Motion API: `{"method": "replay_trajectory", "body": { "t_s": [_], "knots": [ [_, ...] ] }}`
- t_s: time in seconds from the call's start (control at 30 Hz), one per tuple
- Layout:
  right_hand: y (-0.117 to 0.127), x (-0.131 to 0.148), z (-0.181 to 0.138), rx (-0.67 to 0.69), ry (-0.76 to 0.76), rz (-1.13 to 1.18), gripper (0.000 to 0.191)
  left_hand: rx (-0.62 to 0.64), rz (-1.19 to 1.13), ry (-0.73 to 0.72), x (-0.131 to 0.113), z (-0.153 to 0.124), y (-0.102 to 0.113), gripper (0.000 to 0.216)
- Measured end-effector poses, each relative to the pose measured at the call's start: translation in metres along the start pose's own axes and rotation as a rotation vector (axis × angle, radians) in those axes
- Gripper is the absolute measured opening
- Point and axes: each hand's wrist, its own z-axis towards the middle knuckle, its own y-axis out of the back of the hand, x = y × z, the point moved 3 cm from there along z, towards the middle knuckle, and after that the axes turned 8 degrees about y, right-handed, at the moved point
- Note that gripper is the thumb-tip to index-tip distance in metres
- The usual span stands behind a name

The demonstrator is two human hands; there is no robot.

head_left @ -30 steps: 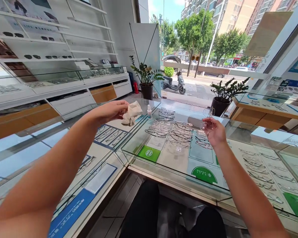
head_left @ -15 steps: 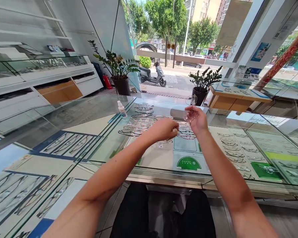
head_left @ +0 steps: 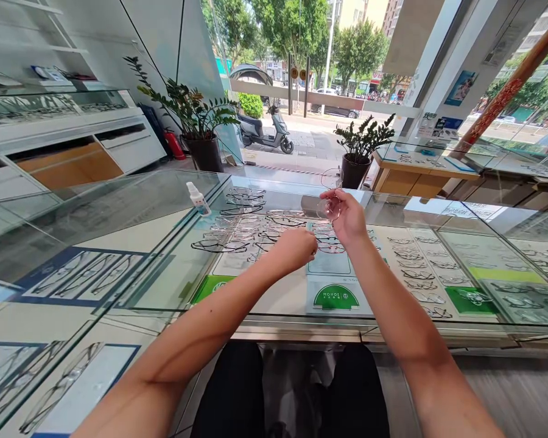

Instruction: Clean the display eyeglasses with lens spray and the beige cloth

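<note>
My right hand (head_left: 349, 220) is raised over the glass counter, fingers pinched on a thin-rimmed pair of eyeglasses (head_left: 327, 209). The glasses stand on end, one round lens above the fingers and the other beside them. Lower and to the left, my left hand (head_left: 299, 247) is curled shut with its back towards me. Whatever it may hold is hidden by its fingers. Under the glass, several rows of spectacle frames (head_left: 219, 246) lie around and beyond my hands. A green sign (head_left: 336, 297) shows below them.
A white spray bottle (head_left: 198, 199) stands upright on the counter at the left. More glasses lie in the case on the right (head_left: 418, 275) and on blue-edged trays (head_left: 70, 291) at the left. Potted plants (head_left: 205, 152) stand beyond the counter, before the glass front.
The view has turned slightly right, so things sit further left. My left hand has turned, and the pale bit that showed at its fingers is out of sight. My right hand keeps the eyeglasses raised.
</note>
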Motion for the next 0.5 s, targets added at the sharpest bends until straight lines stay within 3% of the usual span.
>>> {"method": "replay_trajectory", "body": {
  "t_s": [0.17,0.27,0.33,0.43,0.5],
  "knots": [
    [0.0,0.003,0.001,-0.01,0.016,-0.006,0.017,-0.015,-0.225,-0.013,0.011,-0.002,0.007,0.013],
    [0.002,0.007,0.002,-0.029,0.027,-0.001,0.015,-0.047,-0.627,-0.019,0.029,-0.007,0.021,0.013],
    [0.003,0.01,0.002,-0.04,0.036,0.007,0.014,-0.071,-0.911,0.056,0.042,-0.009,0.026,0.024],
    [0.003,0.011,0.002,-0.04,0.044,0.014,0.015,-0.127,-1.243,0.194,0.053,-0.007,0.025,0.038],
    [0.003,0.009,0.002,-0.042,0.042,0.013,0.016,-0.168,-1.396,0.202,0.052,-0.004,0.023,0.044]
  ]
}}
